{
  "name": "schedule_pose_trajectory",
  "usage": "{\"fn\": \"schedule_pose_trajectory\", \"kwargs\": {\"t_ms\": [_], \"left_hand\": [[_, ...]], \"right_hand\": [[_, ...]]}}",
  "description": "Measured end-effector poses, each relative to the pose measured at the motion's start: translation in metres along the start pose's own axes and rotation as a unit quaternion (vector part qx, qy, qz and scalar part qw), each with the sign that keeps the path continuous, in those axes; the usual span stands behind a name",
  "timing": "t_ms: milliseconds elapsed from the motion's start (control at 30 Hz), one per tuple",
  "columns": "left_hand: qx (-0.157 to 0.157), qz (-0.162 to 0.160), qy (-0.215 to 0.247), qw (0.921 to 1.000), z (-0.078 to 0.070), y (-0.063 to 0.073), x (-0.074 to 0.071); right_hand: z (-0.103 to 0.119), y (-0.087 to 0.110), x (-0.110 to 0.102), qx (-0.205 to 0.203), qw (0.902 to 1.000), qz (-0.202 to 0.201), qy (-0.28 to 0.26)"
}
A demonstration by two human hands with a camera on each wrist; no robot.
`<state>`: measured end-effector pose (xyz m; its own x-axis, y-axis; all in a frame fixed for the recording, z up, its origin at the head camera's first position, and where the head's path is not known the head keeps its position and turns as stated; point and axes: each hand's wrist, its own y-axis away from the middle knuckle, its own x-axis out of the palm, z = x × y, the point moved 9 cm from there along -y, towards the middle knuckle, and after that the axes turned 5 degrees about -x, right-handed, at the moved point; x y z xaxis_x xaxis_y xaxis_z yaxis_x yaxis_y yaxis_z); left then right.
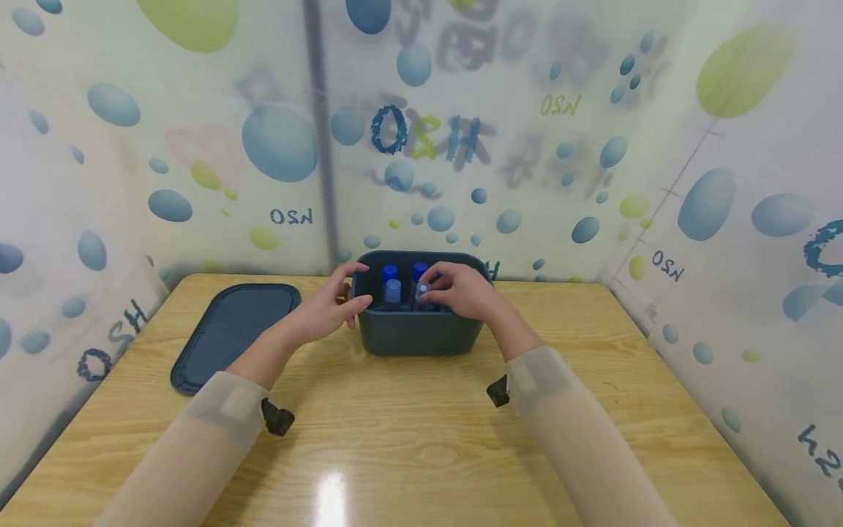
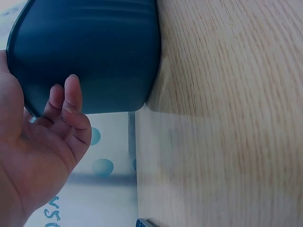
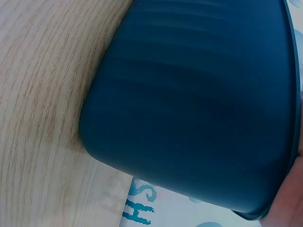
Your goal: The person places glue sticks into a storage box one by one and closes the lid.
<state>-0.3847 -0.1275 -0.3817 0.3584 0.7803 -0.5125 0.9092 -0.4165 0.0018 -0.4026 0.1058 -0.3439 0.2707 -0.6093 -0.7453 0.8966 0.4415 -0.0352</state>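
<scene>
A dark blue-grey plastic bin (image 1: 421,335) stands on the table near the back wall, holding several small bottles. Two blue-capped bottles, a rear one (image 1: 390,273) and a front one (image 1: 392,290), are in its left part; another blue cap (image 1: 419,271) shows further right. My left hand (image 1: 327,307) holds the bin's left end, thumb and index finger at the rim, the other fingers bent along the outer wall in the left wrist view. Reaching over the right rim, my right hand (image 1: 459,288) pinches the top of a small bottle (image 1: 423,294) inside the bin; its lower part is hidden.
To the left of the bin a dark lid (image 1: 240,329) lies flat on the wooden table (image 1: 395,439). Patterned fabric walls (image 1: 428,183) enclose the table at the back and both sides.
</scene>
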Motion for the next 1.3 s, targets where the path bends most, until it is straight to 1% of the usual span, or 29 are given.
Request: {"fn": "schedule_pose_trajectory", "kwargs": {"t_ms": [333,667,1033,1233,1300], "left_hand": [[-0.003,0.0,0.006,1.0,-0.0003,0.0002,-0.0006],[-0.001,0.002,0.007,1.0,0.0001,-0.0003,-0.0003],[-0.007,0.001,0.01,0.9999,0.0005,0.0004,-0.0012],[-0.006,-0.002,0.005,1.0,0.0016,-0.0007,-0.0014],[-0.005,-0.002,0.006,1.0,0.0016,-0.0009,-0.001]], "right_hand": [[0.0035,0.0011,0.001,0.003,0.9999,0.011,-0.007],[0.0031,0.001,0.0015,0.002,0.9998,0.011,-0.018],[0.0038,0.0015,-0.0003,0.0,1.0,0.0,-0.008],[0.0048,0.0033,-0.0037,-0.014,0.9998,-0.017,0.002],[0.0049,0.0044,-0.0056,-0.016,0.9995,-0.028,0.008]]}}
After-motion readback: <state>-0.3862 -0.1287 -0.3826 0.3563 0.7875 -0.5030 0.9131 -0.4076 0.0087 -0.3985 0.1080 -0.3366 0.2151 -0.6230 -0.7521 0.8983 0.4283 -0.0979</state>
